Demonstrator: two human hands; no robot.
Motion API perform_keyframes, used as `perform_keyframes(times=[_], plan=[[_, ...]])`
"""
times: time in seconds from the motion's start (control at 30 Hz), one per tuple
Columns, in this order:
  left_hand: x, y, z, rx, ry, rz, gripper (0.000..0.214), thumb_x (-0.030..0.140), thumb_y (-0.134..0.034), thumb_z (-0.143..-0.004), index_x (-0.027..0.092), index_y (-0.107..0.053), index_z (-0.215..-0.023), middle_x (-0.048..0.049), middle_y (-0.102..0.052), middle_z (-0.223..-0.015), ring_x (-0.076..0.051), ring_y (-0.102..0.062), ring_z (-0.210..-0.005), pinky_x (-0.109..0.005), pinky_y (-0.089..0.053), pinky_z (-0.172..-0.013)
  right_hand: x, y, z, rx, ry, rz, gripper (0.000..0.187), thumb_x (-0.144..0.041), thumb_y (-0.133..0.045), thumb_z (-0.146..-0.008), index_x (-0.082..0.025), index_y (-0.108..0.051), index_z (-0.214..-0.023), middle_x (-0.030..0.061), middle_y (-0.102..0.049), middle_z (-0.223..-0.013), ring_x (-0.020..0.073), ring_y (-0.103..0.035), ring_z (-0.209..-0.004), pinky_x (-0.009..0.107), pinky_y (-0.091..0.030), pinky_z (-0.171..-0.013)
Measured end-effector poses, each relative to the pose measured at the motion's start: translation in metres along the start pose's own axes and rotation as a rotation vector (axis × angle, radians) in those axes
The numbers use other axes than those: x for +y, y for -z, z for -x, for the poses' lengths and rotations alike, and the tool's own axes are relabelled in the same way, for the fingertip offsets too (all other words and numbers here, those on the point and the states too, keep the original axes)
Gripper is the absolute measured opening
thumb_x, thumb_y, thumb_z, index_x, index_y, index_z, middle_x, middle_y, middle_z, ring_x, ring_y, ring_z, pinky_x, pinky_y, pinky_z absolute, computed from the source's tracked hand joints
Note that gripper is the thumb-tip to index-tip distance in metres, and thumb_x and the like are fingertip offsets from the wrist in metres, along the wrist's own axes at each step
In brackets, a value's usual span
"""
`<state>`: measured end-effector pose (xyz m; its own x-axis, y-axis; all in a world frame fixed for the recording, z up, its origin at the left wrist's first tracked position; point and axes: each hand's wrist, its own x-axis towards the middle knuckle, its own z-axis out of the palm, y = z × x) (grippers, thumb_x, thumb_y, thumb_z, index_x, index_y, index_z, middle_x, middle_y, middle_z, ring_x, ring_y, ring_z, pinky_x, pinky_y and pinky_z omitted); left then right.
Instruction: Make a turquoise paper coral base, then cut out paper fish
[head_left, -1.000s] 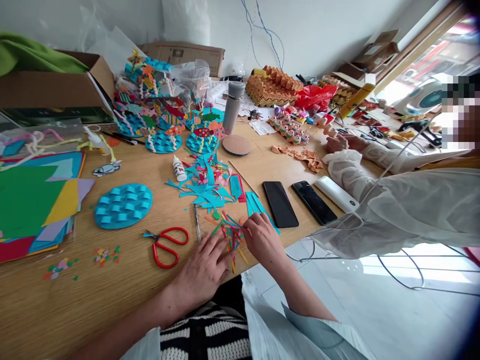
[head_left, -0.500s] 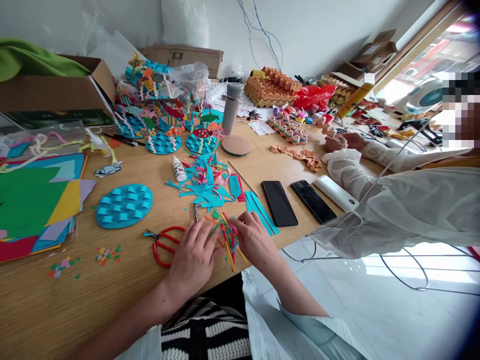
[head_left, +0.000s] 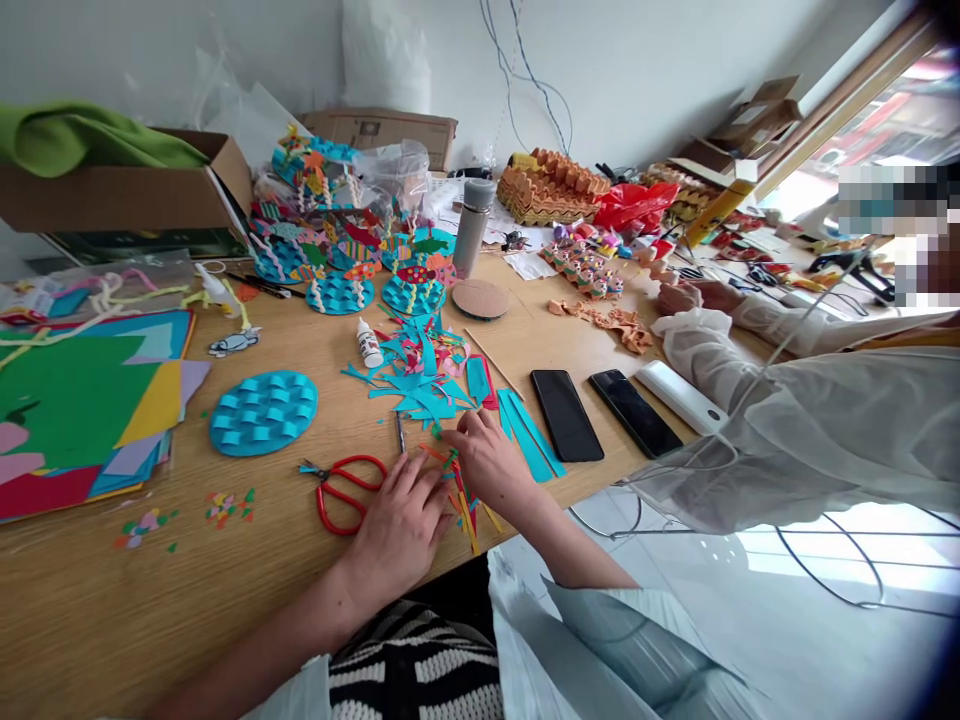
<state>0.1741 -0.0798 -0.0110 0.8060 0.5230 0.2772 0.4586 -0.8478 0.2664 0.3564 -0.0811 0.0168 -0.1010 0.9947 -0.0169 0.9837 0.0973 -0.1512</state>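
My left hand (head_left: 401,515) lies on the table with its fingers stretched out, beside a small pile of thin coloured paper strips (head_left: 469,515). Its fingertips are close to a slim dark pen-like tool (head_left: 400,432). To its left rest scissors (head_left: 352,490) with red handles. My right hand (head_left: 491,465) is over the strips, thumb and fingers pinched at a green paper strip (head_left: 451,459); the fingertips partly hide it. Blue paper scraps (head_left: 427,385) are heaped just beyond both hands. A blue woven paper oval (head_left: 264,412) sits to the left.
A white glue bottle (head_left: 369,343), a cardboard disc (head_left: 481,299) and a grey flask (head_left: 474,228) stand or lie farther back. On the right are two phones (head_left: 567,415) and a white device (head_left: 681,393). Another person's sleeve (head_left: 825,420) reaches in there. Coloured sheets (head_left: 82,400) lie left.
My right hand has shifted a little left and away from me, over the green paper bits. The left hand stays flat, its fingers drawn slightly back. The view has tilted slightly.
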Motion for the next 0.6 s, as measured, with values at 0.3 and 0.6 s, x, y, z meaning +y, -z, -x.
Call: perform_keyframes(times=[0.3, 0.6], plan=[[-0.001, 0.001, 0.000, -0.001, -0.023, 0.002, 0.029, 0.027, -0.051, -0.094, 0.015, -0.066, -0.116, -0.0096, -0.066, -0.122, -0.031, -0.048, -0.130, -0.053, -0.038, -0.112, 0.010, 0.013, -0.020, 0.021, -0.016, 0.046, 0.040, -0.008, -0.048, -0.089, -0.020, -0.067, -0.122, 0.0133, -0.059, -0.106, 0.0268, -0.049, -0.099, 0.035, -0.039, -0.086], [0.000, -0.002, -0.003, -0.001, -0.051, 0.041, 0.034, 0.029, -0.049, -0.095, 0.017, -0.064, -0.123, -0.0062, -0.065, -0.127, -0.031, -0.045, -0.133, -0.052, -0.037, -0.113, 0.012, 0.010, 0.006, -0.070, -0.006, -0.024, 0.041, -0.010, -0.051, -0.089, -0.024, -0.068, -0.124, 0.0125, -0.060, -0.106, 0.0262, -0.048, -0.100, 0.036, -0.039, -0.089]])
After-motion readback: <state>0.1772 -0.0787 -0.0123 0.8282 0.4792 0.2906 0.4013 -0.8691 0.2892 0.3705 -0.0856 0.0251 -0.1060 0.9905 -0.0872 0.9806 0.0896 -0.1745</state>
